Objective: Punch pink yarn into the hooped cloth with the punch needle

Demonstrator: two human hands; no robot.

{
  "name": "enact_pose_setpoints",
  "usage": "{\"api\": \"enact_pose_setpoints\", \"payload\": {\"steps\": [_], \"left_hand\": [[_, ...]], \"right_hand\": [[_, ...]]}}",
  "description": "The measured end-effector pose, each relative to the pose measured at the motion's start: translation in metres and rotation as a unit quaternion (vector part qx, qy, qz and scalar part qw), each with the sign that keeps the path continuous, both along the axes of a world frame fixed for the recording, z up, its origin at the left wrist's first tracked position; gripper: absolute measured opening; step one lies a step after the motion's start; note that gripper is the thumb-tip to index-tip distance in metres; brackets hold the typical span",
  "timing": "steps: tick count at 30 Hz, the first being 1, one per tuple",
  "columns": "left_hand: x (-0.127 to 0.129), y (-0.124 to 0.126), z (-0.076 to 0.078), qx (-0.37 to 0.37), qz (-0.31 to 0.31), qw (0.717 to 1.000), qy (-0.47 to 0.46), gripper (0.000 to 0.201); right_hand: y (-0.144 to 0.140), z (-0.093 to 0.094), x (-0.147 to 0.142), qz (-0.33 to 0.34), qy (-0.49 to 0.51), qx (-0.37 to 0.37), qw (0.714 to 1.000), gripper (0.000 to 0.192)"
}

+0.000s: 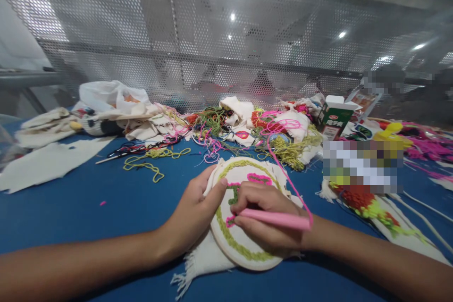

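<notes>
A round embroidery hoop (244, 174) with white cloth lies on the blue table (106, 203), bearing a green yarn ring and pink stitches. My left hand (193, 214) grips the hoop's left rim, thumb on the cloth. My right hand (264, 217) rests over the hoop and holds a pink punch needle (279, 219), its tip down at the pink stitches near the lower left of the design. A pink yarn strand (283, 170) runs from the needle's back end up to the yarn pile.
Tangled green, pink and yellow yarn (219, 132) and cloth scraps lie behind the hoop. White fabric pieces (49, 160) and a plastic bag (106, 96) sit at the left, scissors (120, 153) nearby. A green carton (332, 118) and a finished tufted strip (375, 212) are at the right. Perforated metal screen behind.
</notes>
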State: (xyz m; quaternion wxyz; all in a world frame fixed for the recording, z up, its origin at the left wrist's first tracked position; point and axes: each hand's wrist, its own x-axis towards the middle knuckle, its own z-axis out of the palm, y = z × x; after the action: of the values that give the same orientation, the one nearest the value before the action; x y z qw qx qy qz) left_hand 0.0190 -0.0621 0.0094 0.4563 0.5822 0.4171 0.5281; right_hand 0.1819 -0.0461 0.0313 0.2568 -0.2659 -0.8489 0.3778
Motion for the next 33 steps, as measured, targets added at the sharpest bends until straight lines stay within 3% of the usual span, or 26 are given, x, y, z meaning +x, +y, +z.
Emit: {"api": "enact_pose_setpoints", "payload": {"steps": [2, 3, 5, 8, 12, 17, 20, 22, 24, 26, 29, 33], "left_hand": [[0.000, -0.001, 0.000, 0.000, -0.001, 1.000, 0.000, 0.028], [-0.001, -0.001, 0.000, -0.007, -0.006, 1.000, -0.007, 0.029], [0.000, -0.002, 0.001, -0.027, -0.020, 0.999, -0.024, 0.031], [0.000, -0.004, 0.002, -0.041, -0.033, 0.998, -0.040, 0.032], [0.000, -0.003, 0.002, -0.043, -0.030, 0.998, -0.033, 0.030], [0.000, -0.003, 0.001, -0.049, -0.041, 0.997, -0.044, 0.031], [0.000, -0.004, 0.002, -0.047, -0.032, 0.998, -0.039, 0.031], [0.001, -0.004, 0.002, -0.039, -0.018, 0.999, -0.032, 0.030], [0.001, -0.004, 0.003, -0.029, -0.010, 0.999, -0.025, 0.030], [0.001, -0.005, 0.004, -0.024, -0.012, 0.999, -0.023, 0.029], [0.001, -0.005, 0.004, -0.028, -0.022, 0.999, -0.027, 0.031], [0.000, -0.005, 0.004, -0.031, -0.025, 0.999, -0.025, 0.037]], "right_hand": [[0.000, 0.001, -0.001, 0.006, -0.009, 0.039, 0.999, 0.002], [0.000, 0.000, -0.001, -0.008, -0.004, 0.017, 1.000, 0.003], [0.003, -0.002, 0.000, -0.048, 0.037, -0.084, 0.995, 0.006], [0.006, -0.007, 0.002, -0.063, 0.171, -0.223, 0.957, 0.014], [0.007, -0.013, 0.001, -0.058, 0.259, -0.289, 0.920, 0.018], [0.004, -0.010, 0.002, -0.080, 0.223, -0.243, 0.941, 0.016], [0.002, -0.006, 0.003, -0.089, 0.123, -0.131, 0.980, 0.013], [0.000, -0.004, 0.002, -0.060, 0.050, -0.032, 0.996, 0.009], [-0.001, -0.003, 0.001, -0.015, 0.011, 0.063, 0.998, 0.006], [-0.001, -0.003, -0.001, 0.008, 0.001, 0.104, 0.995, 0.004], [0.001, -0.006, 0.000, -0.035, 0.032, 0.013, 0.999, 0.009], [0.005, -0.010, 0.004, -0.079, 0.130, -0.116, 0.982, 0.015]]}}
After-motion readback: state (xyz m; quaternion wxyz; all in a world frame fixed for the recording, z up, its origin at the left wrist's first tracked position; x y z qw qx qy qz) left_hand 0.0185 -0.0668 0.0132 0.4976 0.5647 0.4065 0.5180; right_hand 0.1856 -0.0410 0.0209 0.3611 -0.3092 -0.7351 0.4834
